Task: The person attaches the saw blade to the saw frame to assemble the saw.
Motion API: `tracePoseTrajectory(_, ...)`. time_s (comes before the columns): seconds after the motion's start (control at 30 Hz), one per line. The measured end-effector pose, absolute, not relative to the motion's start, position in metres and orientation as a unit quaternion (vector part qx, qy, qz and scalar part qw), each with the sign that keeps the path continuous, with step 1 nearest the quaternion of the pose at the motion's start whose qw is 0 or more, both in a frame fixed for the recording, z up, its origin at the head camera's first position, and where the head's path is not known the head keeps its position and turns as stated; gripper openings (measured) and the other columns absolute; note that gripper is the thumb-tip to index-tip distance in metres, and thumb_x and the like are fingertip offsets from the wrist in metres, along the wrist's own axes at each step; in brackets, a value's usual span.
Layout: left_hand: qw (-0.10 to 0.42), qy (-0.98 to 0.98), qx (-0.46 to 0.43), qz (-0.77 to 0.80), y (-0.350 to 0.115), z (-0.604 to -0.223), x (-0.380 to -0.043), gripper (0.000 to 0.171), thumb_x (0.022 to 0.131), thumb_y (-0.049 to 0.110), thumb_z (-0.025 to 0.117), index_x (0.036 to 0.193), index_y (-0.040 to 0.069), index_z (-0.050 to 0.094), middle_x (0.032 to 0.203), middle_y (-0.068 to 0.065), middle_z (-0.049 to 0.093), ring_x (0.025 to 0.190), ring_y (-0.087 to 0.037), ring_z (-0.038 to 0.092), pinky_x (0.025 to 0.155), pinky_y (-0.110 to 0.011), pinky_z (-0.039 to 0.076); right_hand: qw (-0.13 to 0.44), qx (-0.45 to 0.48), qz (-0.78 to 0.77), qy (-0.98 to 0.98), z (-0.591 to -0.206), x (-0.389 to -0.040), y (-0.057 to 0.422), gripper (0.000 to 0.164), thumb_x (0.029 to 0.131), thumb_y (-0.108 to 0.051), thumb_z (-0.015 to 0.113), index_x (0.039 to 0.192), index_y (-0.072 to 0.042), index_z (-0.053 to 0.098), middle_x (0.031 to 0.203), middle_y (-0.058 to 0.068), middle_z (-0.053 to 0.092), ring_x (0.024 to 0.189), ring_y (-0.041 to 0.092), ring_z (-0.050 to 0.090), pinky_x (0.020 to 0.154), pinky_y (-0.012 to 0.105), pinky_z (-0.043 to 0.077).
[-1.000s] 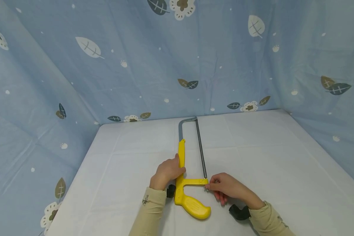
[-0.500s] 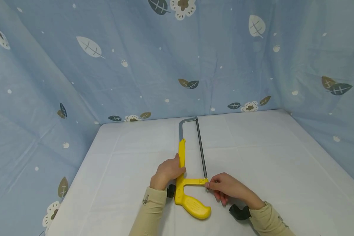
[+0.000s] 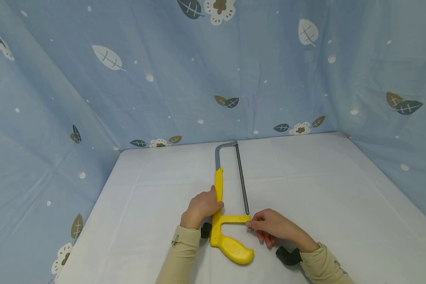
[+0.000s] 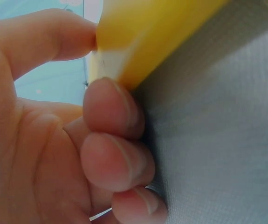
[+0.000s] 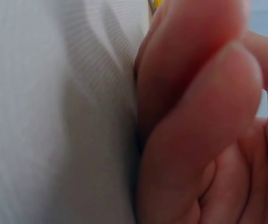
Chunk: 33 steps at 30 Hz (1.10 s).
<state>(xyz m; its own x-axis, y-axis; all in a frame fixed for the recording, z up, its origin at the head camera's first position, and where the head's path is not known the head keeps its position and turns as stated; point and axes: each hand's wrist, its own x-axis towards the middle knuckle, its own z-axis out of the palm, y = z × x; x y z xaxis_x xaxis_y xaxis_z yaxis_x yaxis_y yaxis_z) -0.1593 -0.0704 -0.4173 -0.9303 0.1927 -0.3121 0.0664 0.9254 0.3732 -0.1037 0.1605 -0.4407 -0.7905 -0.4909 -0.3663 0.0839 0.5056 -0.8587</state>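
Observation:
A hacksaw (image 3: pixel 233 247) lies flat on the white-covered table, with a yellow handle and a grey front frame. Its dark blade (image 3: pixel 241 177) runs along the right side, from the grey far end to the yellow near arm. My left hand (image 3: pixel 201 206) holds the yellow frame above the handle, thumb on one side and fingertips on the other, as the left wrist view also shows. At the near end of the blade, my right hand (image 3: pixel 273 224) pinches the small metal wing nut (image 3: pixel 250 228) between thumb and forefinger. The fingers mostly hide the nut. Its other fingers rest loosely curled near the cloth.
A white cloth (image 3: pixel 156 177) covers the table. Blue patterned fabric (image 3: pixel 184 79) hangs behind it and at both sides. Black wrist pieces, one at the right wrist (image 3: pixel 288 256), sit close to the cloth.
The right thumb and forefinger shift slightly at the wing nut, which shows at a different angle. The hacksaw and my left hand stay in place.

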Motion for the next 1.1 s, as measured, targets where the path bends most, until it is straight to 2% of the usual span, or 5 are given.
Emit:
tracePoseTrajectory(0.47, 0.178, 0.965, 0.077, 0.178, -0.0702, -0.4169, -0.1592, 0.072, 0.083, 0.032, 0.052, 0.141, 0.001, 0.022, 0.076, -0.006, 0.051, 0.059, -0.018, 0.046, 0.053, -0.030, 0.036, 0.295, -0.124, -0.471, 0.822, -0.4386, -0.1011, 0.1583, 0.037, 0.083, -0.044, 0.056, 0.083, -0.007, 0.059, 0.056, 0.006, 0.057, 0.036, 0.014, 0.048, 0.038, 0.026, 0.040)
tracePoseTrajectory(0.73, 0.174, 0.964, 0.072, 0.190, -0.0719, -0.4160, -0.1598, 0.072, 0.083, 0.032, 0.053, 0.141, 0.002, 0.022, 0.074, -0.006, 0.050, 0.057, -0.018, 0.045, 0.051, -0.030, 0.035, 0.262, -0.124, -0.436, 0.852, -0.4357, -0.0993, 0.1546, 0.037, 0.082, -0.047, 0.056, 0.079, -0.010, 0.059, 0.053, 0.003, 0.056, 0.037, 0.016, 0.051, 0.039, 0.030, 0.043)
tracePoseTrajectory(1.1, 0.180, 0.963, 0.074, 0.186, -0.0718, -0.4157, -0.1597, 0.073, 0.083, 0.032, 0.053, 0.141, 0.002, 0.022, 0.078, -0.006, 0.051, 0.061, -0.018, 0.046, 0.054, -0.030, 0.036, 0.252, -0.122, -0.420, 0.863, -0.4330, -0.0967, 0.1512, 0.035, 0.084, -0.043, 0.056, 0.076, -0.010, 0.058, 0.052, 0.002, 0.055, 0.039, 0.018, 0.052, 0.040, 0.030, 0.043)
